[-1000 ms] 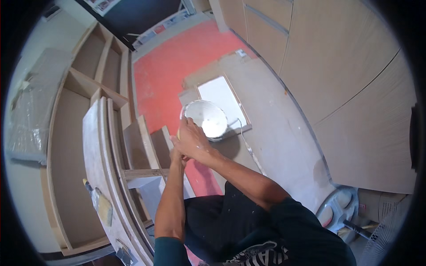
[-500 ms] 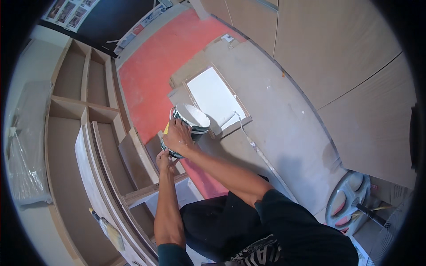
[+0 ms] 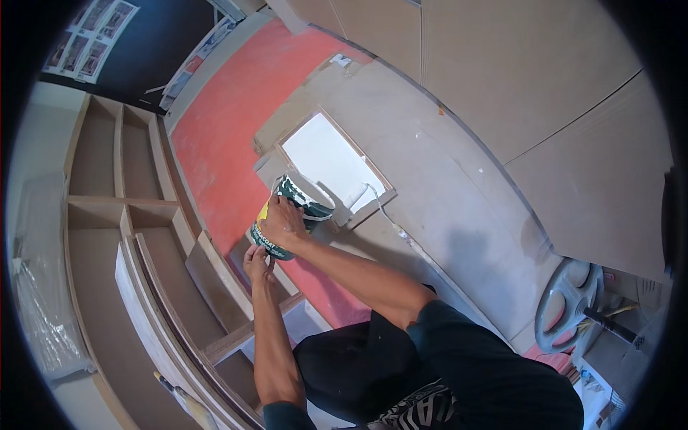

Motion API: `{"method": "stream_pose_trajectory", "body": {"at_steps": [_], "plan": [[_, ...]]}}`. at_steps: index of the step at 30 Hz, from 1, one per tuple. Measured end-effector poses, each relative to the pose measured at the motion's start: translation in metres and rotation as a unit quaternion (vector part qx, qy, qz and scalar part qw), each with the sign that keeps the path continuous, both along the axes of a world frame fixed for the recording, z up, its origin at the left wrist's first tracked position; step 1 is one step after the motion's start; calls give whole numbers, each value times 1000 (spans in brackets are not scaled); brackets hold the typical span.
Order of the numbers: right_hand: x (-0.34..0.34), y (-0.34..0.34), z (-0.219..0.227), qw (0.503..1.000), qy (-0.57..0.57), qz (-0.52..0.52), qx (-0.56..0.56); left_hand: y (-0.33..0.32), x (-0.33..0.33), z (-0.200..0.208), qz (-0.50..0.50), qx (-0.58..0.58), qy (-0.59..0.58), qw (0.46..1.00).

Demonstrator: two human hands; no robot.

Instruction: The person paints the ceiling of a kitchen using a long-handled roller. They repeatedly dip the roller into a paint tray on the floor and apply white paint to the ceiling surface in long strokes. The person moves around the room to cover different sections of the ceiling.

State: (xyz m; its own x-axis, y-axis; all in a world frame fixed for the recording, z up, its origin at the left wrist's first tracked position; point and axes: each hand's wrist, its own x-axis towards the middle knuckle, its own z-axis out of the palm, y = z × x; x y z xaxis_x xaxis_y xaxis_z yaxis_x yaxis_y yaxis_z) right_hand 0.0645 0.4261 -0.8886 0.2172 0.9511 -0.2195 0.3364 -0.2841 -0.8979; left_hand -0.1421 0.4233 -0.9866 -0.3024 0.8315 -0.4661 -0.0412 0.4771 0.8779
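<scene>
A green paint bucket with a yellow patch and white paint smears around its mouth is tipped on its side. Its opening leans toward a shallow rectangular tray of white paint on the floor. My right hand is wrapped around the bucket's side, close to the rim. Lower down, my left hand grips the bucket at its base, fingers bent against it. A paint roller lies in the tray's near corner, and its long pole reaches back along the floor toward me.
Wooden shelving with leaning boards runs along the left, with a paintbrush near its front. Red sheeting and grey covering lie on the floor. Large panels stand at right, above a grey fan.
The bucket has turned in my hands, showing more of its labelled side and less of the white inside. My view has shifted slightly, so the surroundings sit further left.
</scene>
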Motion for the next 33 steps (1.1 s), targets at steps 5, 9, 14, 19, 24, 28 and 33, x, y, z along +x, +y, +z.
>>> {"method": "stream_pose_trajectory", "body": {"at_steps": [5,9,14,19,24,28,33], "plan": [[-1,9,-16,999,13,-34,18,13,0,-5,-25,7,5,1000],[4,14,-19,1000,6,-30,1,21,5,-11,-24,26,7,999],[2,21,-41,1000,19,-20,3,24,14,-11,-22,7,2,1000],[2,18,-58,999,32,-32,-6,28,15,-16,-19,-20,20,999],[-1,17,-71,999,30,-24,-6,35,4,-29,-38,-12,44,998],[-12,10,-81,998,30,-42,37,36,-2,-34,-25,-4,62,998],[-20,-3,-103,995,-20,-55,75,40,48,5,-48,-76,41,995]]}}
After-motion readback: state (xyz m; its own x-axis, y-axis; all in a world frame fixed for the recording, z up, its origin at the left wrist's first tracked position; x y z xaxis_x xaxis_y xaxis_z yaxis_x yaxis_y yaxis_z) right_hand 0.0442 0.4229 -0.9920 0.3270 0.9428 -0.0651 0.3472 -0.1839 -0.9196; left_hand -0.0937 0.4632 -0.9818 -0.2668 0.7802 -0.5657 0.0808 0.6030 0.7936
